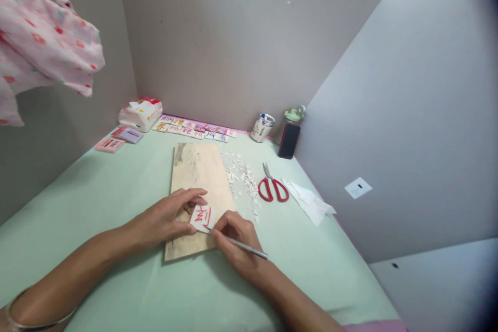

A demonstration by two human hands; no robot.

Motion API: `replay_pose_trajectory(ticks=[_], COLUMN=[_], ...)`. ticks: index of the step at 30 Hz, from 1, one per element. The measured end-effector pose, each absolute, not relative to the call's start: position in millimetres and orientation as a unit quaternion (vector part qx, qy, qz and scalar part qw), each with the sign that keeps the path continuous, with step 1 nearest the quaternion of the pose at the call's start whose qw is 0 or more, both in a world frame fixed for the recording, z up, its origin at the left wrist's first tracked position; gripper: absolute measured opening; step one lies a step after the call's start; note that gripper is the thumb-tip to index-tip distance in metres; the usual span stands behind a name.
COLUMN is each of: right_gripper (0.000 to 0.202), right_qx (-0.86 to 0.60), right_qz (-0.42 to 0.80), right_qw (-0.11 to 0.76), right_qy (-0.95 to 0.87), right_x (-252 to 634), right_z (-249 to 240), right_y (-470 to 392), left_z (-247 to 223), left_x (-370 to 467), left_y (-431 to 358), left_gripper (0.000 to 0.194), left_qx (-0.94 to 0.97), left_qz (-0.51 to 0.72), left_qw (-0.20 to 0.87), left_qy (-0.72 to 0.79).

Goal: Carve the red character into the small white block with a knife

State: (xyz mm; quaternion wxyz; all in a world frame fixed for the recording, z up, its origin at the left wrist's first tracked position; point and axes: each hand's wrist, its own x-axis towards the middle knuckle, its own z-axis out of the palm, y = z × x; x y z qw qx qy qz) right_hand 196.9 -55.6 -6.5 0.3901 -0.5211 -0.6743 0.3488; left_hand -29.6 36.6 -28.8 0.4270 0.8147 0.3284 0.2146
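My left hand (175,219) grips a small white square piece (201,218) by its left side, thumb below and fingers above. A red character is marked on the piece. In my right hand (240,241) is a slim silver craft knife (249,250), held like a pen, its pointed tip at the lower right part of the piece. Beneath both hands lies a pale wooden board (202,168) with dark stains toward its top left. White scraps (247,176) are scattered to the right of the board.
Red-handled scissors (273,187) and a crumpled white tissue (309,202) lie to the right. Along the back are rows of character pieces (194,129), a tissue pack (140,114), a can (262,128), a green-lidded bottle (294,114) and a phone (289,141). Small boxes (128,134) sit at left; patterned cloth (46,41) hangs above.
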Motion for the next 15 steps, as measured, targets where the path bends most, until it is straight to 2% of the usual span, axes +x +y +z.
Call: replay_pose_trajectory(ticks=[7,15], right_gripper=[0.011,0.019], right_qx=[-0.532,-0.525], right_qz=[0.328,0.238], right_qw=[0.394,0.418], right_qy=[-0.674,-0.703], right_x=[197.8,194.6], right_z=[-4.7,-18.1], right_y=[-57.9,-61.0], left_z=[-26.9,-29.7], left_x=[-22.1,-19.5], left_y=[34.5,31.4], left_gripper=[0.066,0.060], left_qx=[0.838,0.853], left_qz=[0.229,0.249], left_qw=[0.360,0.318], left_qy=[0.341,0.330])
